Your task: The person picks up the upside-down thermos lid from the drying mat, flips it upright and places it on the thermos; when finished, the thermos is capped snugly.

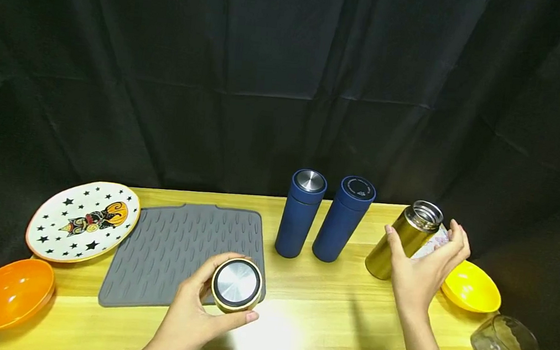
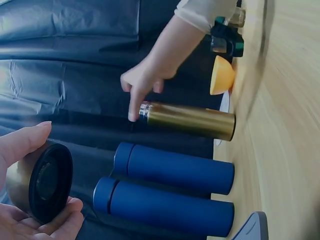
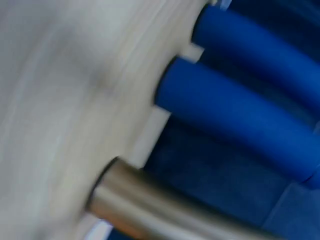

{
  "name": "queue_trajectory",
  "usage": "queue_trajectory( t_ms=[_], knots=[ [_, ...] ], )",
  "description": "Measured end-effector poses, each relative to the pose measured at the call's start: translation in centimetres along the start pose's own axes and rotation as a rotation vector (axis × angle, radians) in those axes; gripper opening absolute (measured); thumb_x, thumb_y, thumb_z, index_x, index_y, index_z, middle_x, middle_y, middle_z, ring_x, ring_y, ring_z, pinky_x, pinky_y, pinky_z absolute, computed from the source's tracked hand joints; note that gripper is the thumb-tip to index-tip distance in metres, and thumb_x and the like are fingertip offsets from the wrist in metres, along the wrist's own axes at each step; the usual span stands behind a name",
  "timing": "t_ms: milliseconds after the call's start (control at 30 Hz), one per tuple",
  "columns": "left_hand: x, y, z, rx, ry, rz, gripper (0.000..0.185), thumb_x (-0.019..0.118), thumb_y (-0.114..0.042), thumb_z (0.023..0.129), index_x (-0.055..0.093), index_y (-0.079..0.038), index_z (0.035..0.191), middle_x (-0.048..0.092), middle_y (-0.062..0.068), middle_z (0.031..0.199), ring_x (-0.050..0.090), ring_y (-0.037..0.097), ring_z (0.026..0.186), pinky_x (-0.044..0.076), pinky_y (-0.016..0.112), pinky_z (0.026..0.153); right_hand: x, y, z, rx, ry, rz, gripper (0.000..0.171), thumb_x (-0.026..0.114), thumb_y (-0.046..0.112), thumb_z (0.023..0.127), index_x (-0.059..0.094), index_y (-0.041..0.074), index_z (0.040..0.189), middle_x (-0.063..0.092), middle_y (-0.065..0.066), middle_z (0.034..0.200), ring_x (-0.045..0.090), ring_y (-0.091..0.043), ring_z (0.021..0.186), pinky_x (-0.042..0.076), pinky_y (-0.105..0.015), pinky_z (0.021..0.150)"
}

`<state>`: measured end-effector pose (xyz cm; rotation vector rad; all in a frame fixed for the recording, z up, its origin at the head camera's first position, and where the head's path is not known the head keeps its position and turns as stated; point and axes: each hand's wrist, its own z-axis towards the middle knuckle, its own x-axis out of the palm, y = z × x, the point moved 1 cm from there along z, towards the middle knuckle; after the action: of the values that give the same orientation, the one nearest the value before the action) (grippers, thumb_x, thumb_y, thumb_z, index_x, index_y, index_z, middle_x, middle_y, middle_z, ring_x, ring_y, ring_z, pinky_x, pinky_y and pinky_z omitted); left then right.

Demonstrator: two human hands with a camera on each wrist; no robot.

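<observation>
A black cloth backdrop [image 1: 279, 75] fills the whole rear of the scene, hanging in broad folds with faint horizontal creases across its middle. It drops behind the far edge of a light wooden table [image 1: 327, 318], whose pale yellow grain runs left to right. The cloth also closes in the sides, so no wall, window or floor shows. Light falls from above and in front, leaving a bright glare patch on the tabletop near its front edge, while the backdrop stays dim. In the left wrist view the same dark cloth [image 2: 65, 60] shows soft wrinkles and a grey sheen.
</observation>
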<state>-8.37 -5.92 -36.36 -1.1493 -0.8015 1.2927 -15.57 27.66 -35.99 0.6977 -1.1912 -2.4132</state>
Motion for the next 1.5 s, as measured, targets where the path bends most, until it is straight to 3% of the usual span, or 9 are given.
queue_trajectory(
  t_ms=[100, 167, 367, 500, 600, 800, 1000, 1233, 1500],
  knots=[
    [-0.2, 0.0, -0.2, -0.003, -0.004, 0.011, 0.070, 0.092, -0.019, 0.069, 0.058, -0.027, 0.130, 0.065, -0.007, 0.124, 0.062, 0.012, 0.111, 0.050, 0.027, 0.094, 0.5, -2.0, 1.6, 0.161, 0.058, -0.009, 0.096, 0.083, 0.033, 0.078, 0.023, 0.024, 0.152, 0.026, -0.005, 0.155, 0.026, -0.020, 0.145, 0.026, -0.036, 0.120],
    [-0.3, 0.0, -0.3, 0.003, -0.004, 0.010, 0.070, 0.091, -0.019, 0.070, 0.058, -0.026, 0.130, 0.065, -0.007, 0.124, 0.062, 0.012, 0.111, 0.051, 0.027, 0.093, 0.9, -3.1, 2.1, 0.210, 0.095, -0.019, 0.100, 0.084, 0.034, 0.077, 0.021, 0.019, 0.153, 0.028, -0.009, 0.154, 0.028, -0.025, 0.145, 0.025, -0.039, 0.120],
    [-0.6, 0.0, -0.3, 0.025, -0.013, 0.008, 0.070, 0.091, -0.018, 0.070, 0.057, -0.022, 0.132, 0.065, -0.005, 0.125, 0.061, 0.012, 0.111, 0.051, 0.026, 0.093, 1.7, -4.9, 2.7, 0.239, 0.128, -0.003, 0.097, 0.083, 0.024, 0.079, 0.021, 0.015, 0.154, 0.038, -0.013, 0.152, 0.039, -0.031, 0.139, 0.028, -0.041, 0.119],
    [-0.9, 0.0, -0.5, 0.012, -0.031, 0.018, 0.071, 0.091, -0.018, 0.069, 0.057, -0.024, 0.131, 0.065, -0.005, 0.125, 0.061, 0.012, 0.112, 0.050, 0.026, 0.094, 2.0, -5.1, 2.8, 0.236, 0.110, -0.023, 0.089, 0.081, 0.019, 0.081, 0.027, 0.014, 0.152, 0.046, -0.014, 0.147, 0.047, -0.033, 0.130, 0.036, -0.044, 0.110],
    [-0.9, 0.0, -0.5, 0.006, -0.040, 0.021, 0.071, 0.092, -0.018, 0.069, 0.057, -0.026, 0.131, 0.065, -0.006, 0.125, 0.060, 0.012, 0.112, 0.049, 0.026, 0.094, 1.7, -5.0, 2.2, 0.231, 0.096, -0.036, 0.085, 0.082, 0.018, 0.079, 0.033, 0.011, 0.148, 0.051, -0.013, 0.140, 0.050, -0.029, 0.122, 0.039, -0.041, 0.101],
    [-1.1, 0.0, -0.2, 0.033, -0.044, 0.019, 0.072, 0.092, -0.016, 0.068, 0.057, -0.023, 0.131, 0.064, -0.005, 0.125, 0.061, 0.012, 0.112, 0.049, 0.024, 0.094, 0.3, -2.5, -1.2, 0.127, 0.116, -0.022, 0.079, 0.087, 0.013, 0.074, 0.043, 0.003, 0.139, 0.054, -0.002, 0.120, 0.049, -0.011, 0.104, 0.037, -0.020, 0.086],
    [-0.9, -0.3, 0.1, 0.036, -0.049, 0.006, 0.073, 0.092, -0.015, 0.067, 0.058, -0.022, 0.131, 0.065, -0.005, 0.125, 0.061, 0.013, 0.112, 0.049, 0.024, 0.095, -0.5, 1.8, -6.0, 0.117, 0.311, 0.057, 0.075, 0.087, 0.007, 0.072, 0.047, 0.004, 0.136, 0.055, 0.005, 0.112, 0.053, 0.002, 0.094, 0.042, -0.008, 0.078],
    [0.3, -0.4, 0.4, 0.051, -0.009, 0.004, 0.072, 0.091, -0.017, 0.069, 0.057, -0.025, 0.132, 0.064, -0.005, 0.127, 0.061, 0.013, 0.113, 0.050, 0.026, 0.095, -0.3, 4.9, -10.8, 0.119, 0.508, 0.149, 0.075, 0.091, 0.006, 0.067, 0.052, 0.008, 0.131, 0.063, -0.001, 0.116, 0.059, 0.001, 0.101, 0.046, -0.013, 0.085],
    [2.5, -0.8, 0.8, 0.049, 0.019, -0.036, 0.072, 0.090, -0.018, 0.071, 0.055, -0.023, 0.134, 0.063, -0.006, 0.129, 0.060, 0.014, 0.115, 0.050, 0.029, 0.095, 0.4, 5.2, -13.5, -0.005, 0.605, 0.107, 0.079, 0.092, 0.012, 0.068, 0.050, 0.013, 0.135, 0.066, -0.002, 0.122, 0.060, -0.006, 0.107, 0.051, -0.029, 0.091]
  ],
)
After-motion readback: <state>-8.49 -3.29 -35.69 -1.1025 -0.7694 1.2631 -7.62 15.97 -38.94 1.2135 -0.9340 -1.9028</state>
